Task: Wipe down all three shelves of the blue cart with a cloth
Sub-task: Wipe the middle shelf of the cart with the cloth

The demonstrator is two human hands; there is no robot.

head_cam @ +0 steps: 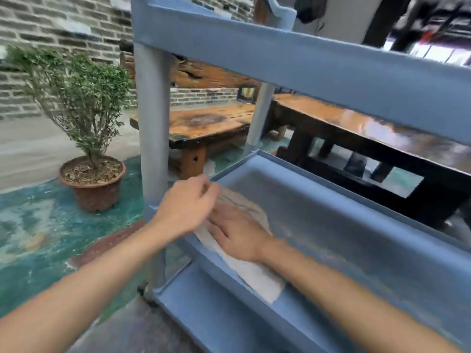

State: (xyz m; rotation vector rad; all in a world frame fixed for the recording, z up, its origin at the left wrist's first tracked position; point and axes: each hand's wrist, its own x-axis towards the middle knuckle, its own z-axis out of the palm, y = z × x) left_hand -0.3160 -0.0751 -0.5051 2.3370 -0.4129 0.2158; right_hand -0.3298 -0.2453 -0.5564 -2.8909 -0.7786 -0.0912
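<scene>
The blue cart fills the right of the view, with its top shelf [305, 59] overhead, its middle shelf [356, 225] in front of me and its bottom shelf [204, 314] below. A pale cloth [257, 276] lies in the near left corner of the middle shelf and drapes over its front rim. My right hand [237, 235] presses flat on the cloth. My left hand [188, 205] hovers at the cloth's left end, fingers curled at its far edge; the blur hides whether they pinch it.
A grey cart post [153, 149] stands just left of my hands. A potted shrub [91, 179] sits on the green floor to the left. Behind the cart stand a wooden bench [204, 123] and a dark wooden table [356, 128]. A brick wall runs along the back.
</scene>
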